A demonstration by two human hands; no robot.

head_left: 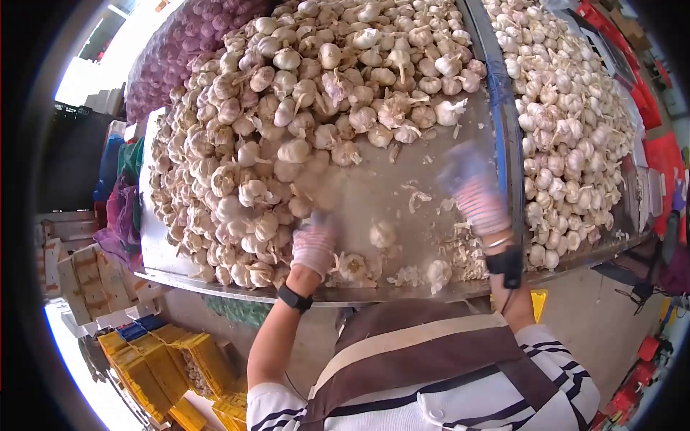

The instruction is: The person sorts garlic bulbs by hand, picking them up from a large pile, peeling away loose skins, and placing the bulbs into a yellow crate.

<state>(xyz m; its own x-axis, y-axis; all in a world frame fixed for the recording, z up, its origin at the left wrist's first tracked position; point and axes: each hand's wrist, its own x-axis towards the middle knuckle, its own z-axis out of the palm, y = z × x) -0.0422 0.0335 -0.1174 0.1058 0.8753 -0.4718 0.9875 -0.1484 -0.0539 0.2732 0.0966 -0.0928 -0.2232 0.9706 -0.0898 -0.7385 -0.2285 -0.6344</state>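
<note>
My left hand, in a striped glove with grey fingertips, is at the near edge of a large pile of garlic bulbs on a metal table. Its fingers are blurred, so I cannot tell whether they hold a bulb. My right hand, gloved the same way, is smeared by motion beside the blue-edged divider. Whether anything is in it does not show. Between and below the hands lie a blurred garlic bulb, another bulb and loose skins.
Right of the divider lies a second heap of garlic. A purple mesh sack of garlic stands at the back left. Yellow crates are on the floor at lower left, near wooden boxes. The table's front rim runs before my apron.
</note>
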